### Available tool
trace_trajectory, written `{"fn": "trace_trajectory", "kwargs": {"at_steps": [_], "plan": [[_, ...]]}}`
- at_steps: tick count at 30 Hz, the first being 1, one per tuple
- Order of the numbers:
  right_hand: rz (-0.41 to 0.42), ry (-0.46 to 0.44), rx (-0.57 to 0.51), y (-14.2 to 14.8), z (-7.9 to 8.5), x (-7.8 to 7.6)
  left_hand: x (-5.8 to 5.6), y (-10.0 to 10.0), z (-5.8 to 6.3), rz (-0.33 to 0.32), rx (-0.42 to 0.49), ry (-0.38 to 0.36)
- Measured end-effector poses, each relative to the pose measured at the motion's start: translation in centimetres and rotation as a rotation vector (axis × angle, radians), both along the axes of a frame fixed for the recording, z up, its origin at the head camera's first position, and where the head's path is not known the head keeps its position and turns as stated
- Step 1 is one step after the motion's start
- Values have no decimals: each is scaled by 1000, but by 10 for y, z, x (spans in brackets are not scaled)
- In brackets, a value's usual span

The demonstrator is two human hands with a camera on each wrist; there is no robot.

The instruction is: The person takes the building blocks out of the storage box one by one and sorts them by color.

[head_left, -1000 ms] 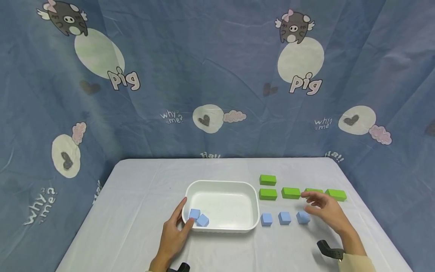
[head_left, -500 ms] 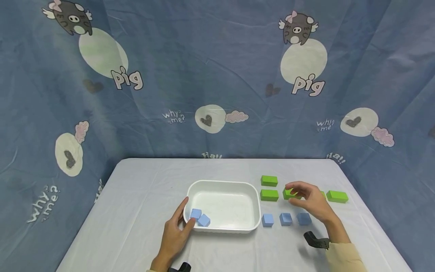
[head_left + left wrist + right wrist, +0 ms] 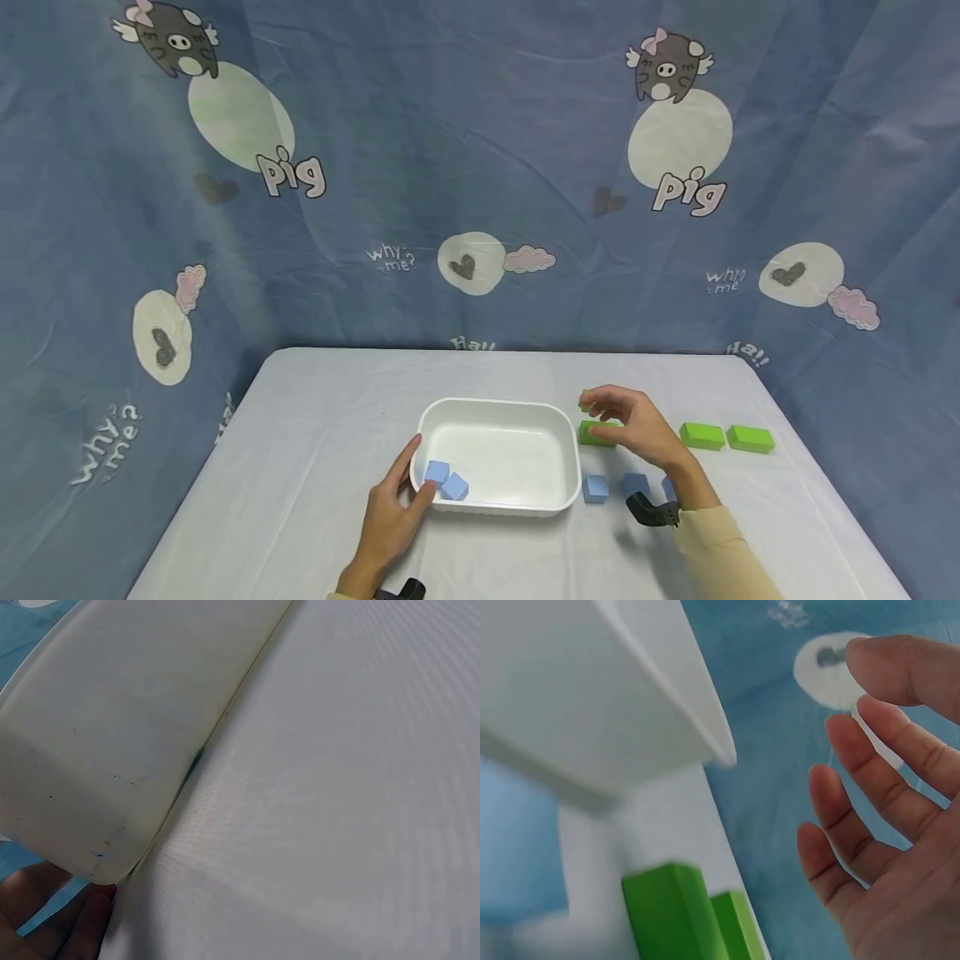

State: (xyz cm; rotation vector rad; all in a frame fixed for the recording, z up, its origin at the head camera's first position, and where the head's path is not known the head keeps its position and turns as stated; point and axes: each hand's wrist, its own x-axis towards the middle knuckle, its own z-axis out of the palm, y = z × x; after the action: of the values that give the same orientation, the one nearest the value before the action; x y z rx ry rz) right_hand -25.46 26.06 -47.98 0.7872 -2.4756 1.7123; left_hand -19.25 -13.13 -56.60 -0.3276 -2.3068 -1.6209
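My left hand (image 3: 392, 518) holds the near left corner of a white plastic tray (image 3: 499, 506), thumb at the front rim and a finger along the side wall. In the left wrist view its fingertips (image 3: 94, 919) touch the tray's outer corner. Inside the tray, near that corner, lie two blue cubes (image 3: 454, 487). My right hand (image 3: 637, 427) hovers over the green blocks right of the tray, fingers loosely bent, nothing held. Beneath it a green block (image 3: 597, 435) shows in part, and another green block (image 3: 584, 403) peeks out behind the fingers.
Farther right stand two green blocks (image 3: 702, 436) in a row. Right of the tray, nearer the front, sit three blue cubes (image 3: 596, 489), two partly covered by the right wrist's black camera (image 3: 651, 510). White cloth (image 3: 300, 467) covers the table; a blue printed curtain (image 3: 375, 167) hangs behind.
My right hand has moved left over the row of green blocks toward the tray, uncovering the green blocks at the right. The left hand keeps its hold on the tray.
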Motion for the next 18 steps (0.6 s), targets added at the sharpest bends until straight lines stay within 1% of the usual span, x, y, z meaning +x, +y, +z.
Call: {"fn": "trace_trajectory", "kwargs": {"at_steps": [8,12,18], "plan": [[32,-39,-8,-30,4,-15,2,-1,-1,1,2,1],[50,-41,-20,-45,5,-21,1,-1,-2,-2,9,0],[103,-27,-46,-64,4,-31,0,-3,-3,-2,5,19]]}}
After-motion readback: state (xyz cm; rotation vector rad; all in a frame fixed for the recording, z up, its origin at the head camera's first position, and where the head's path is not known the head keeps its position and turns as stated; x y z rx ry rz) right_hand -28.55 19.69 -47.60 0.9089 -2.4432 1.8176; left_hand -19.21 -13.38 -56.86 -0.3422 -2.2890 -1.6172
